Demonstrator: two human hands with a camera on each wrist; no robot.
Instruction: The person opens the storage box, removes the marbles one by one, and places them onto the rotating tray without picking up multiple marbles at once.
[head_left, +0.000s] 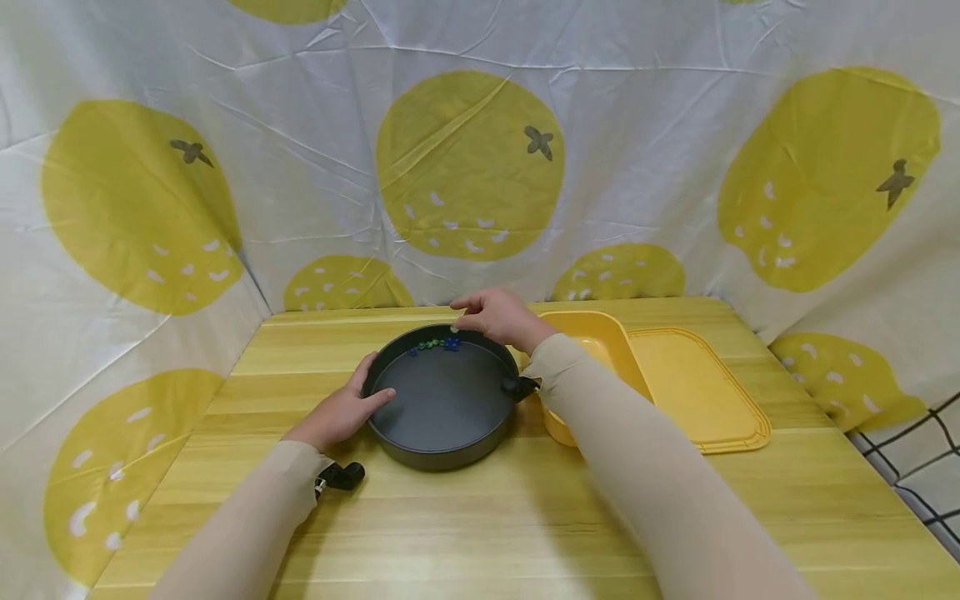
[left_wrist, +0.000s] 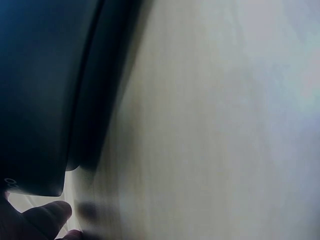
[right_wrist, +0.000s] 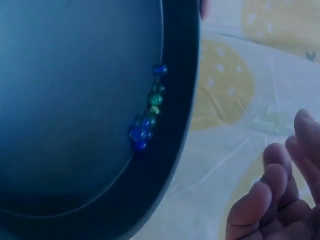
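A round dark grey pan (head_left: 442,400) rests on the wooden table. Small glassy blue and green marbles (right_wrist: 148,110) lie in a curved line against its far inner wall; in the head view they show as a little cluster (head_left: 435,344). My left hand (head_left: 348,410) grips the pan's left side, thumb over the rim and fingers along the outer wall. Beyond the far right rim hovers my right hand (head_left: 498,317), its fingers loosely bent. In the right wrist view those fingers (right_wrist: 250,205) are apart from the pan, and nothing shows between them.
To the right of the pan stands a yellow plastic box (head_left: 622,354), partly behind my right forearm. A flat yellow lid (head_left: 697,387) lies beside it. A white cloth with yellow fruit prints (head_left: 472,167) hangs behind the table (head_left: 450,533). Black wire grid (head_left: 915,467) shows at far right.
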